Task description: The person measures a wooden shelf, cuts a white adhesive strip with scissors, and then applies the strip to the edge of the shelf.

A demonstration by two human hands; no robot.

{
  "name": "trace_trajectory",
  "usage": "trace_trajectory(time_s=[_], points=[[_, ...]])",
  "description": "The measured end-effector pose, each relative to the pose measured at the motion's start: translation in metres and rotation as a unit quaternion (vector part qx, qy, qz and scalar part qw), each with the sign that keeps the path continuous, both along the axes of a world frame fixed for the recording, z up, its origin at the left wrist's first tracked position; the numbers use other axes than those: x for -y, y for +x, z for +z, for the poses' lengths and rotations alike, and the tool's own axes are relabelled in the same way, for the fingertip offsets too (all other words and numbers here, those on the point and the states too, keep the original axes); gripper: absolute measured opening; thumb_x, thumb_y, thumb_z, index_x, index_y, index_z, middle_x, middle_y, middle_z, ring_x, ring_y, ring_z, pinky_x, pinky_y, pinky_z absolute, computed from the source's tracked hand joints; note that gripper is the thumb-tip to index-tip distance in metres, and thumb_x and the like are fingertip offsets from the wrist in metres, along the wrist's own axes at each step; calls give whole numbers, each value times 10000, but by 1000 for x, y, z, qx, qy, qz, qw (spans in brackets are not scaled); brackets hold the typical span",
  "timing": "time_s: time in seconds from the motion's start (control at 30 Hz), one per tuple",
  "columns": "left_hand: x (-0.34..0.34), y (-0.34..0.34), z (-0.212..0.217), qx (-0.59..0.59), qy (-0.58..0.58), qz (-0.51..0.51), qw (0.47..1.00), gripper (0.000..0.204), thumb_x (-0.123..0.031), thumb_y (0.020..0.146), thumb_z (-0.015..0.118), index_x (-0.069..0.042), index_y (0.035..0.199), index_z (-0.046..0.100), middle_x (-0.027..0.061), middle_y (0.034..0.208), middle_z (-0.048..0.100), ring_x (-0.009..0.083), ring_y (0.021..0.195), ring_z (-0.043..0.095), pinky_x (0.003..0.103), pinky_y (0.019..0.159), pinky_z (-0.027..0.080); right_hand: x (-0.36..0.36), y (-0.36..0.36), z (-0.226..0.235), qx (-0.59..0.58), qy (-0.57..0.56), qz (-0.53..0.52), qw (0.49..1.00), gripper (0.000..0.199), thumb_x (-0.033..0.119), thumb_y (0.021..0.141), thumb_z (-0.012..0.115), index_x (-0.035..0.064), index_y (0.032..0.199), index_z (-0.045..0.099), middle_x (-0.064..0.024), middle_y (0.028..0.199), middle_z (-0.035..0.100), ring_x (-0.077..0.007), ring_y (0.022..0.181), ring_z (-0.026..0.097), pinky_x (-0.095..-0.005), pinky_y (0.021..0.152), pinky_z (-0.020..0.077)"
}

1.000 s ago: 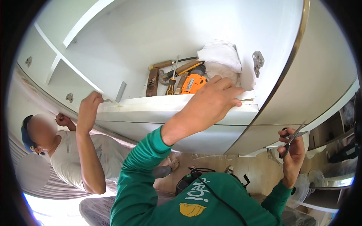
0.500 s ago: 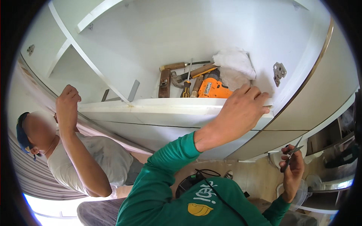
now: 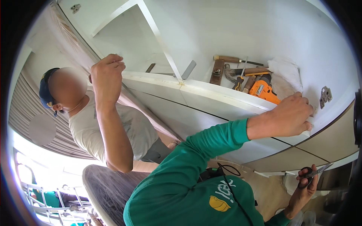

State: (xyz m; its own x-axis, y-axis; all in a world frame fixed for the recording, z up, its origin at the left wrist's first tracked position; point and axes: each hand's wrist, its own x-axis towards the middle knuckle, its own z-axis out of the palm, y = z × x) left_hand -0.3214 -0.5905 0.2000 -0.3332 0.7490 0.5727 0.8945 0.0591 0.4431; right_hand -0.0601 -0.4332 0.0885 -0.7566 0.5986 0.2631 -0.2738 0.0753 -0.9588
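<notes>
My left hand (image 3: 288,116) lies over the right end of the white cabinet's front edge (image 3: 233,97), its fingers curled down and closed around it. Whether something thin is also under the fingertips, I cannot tell. Low on the right, my right hand (image 3: 303,192) holds a pair of dark-handled scissors (image 3: 310,173), with the blades pointing right. Inside the cabinet, close to my left hand, lie an orange power drill (image 3: 264,90), a crumpled white cloth (image 3: 285,73), a claw hammer (image 3: 229,74), a screwdriver (image 3: 239,83) and a wooden hand plane (image 3: 217,72).
A co-worker in a cap and pale shirt (image 3: 113,128) stands at the left, one hand (image 3: 108,73) raised by the cabinet. A metal hinge (image 3: 325,96) is fixed to the cabinet's right wall. A plastic-covered piece of furniture (image 3: 109,184) stands behind me.
The view has swung, so the cabinet appears tilted and the co-worker shows farther in. My left hand stays at the cabinet edge; the scissors now point more to the right.
</notes>
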Motion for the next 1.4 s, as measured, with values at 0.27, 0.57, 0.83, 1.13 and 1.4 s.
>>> trace_trajectory(time_s=[0.27, 0.57, 0.83, 1.13, 1.4], points=[[2, -23, 11, -32, -30, -65, 997, 359, -342, 907, 783, -31, 1084, 754, 173, 1038, 724, 386, 1006, 659, 462, 919, 520, 8, -10, 19, 33, -32, 33, 998, 540, 204, 919, 825, -2, 1377, 625, -70, 1064, 675, -185, 961, 687, -291, 800, 539], [-4, -36, 39, 302, -187, -173, 919, 317, -280, 1068, 678, 11, 1183, 730, 18, 1012, 718, 117, 952, 633, 290, 898, 513, 26, -51, 37, 40, 32, 109, 993, 433, 126, 941, 779, 18, 1343, 659, -18, 1051, 668, -105, 946, 634, -254, 775, 521], [-7, -37, 47, 286, -265, -198, 899, 347, -335, 1055, 678, 0, 1086, 759, -6, 919, 709, 84, 921, 625, 266, 882, 477, 32, -65, 58, 62, -15, 114, 992, 445, 160, 965, 772, 21, 1366, 640, -25, 1059, 663, -107, 960, 631, -256, 823, 522], [-2, -32, 47, 250, -246, -212, 912, 338, -325, 1060, 635, -14, 1076, 767, 9, 919, 723, 99, 922, 630, 288, 889, 477, 37, -79, 61, 19, 30, 109, 993, 475, 224, 957, 784, 10, 1353, 633, -28, 1059, 658, -130, 990, 636, -294, 881, 508], [-5, -33, 44, 241, -245, -212, 915, 312, -303, 1059, 630, -19, 1019, 754, -15, 881, 685, 80, 882, 590, 278, 848, 460, 34, -84, 58, 12, 52, 98, 994, 464, 236, 954, 788, 16, 1334, 640, -19, 1032, 644, -114, 954, 615, -288, 852, 499]])
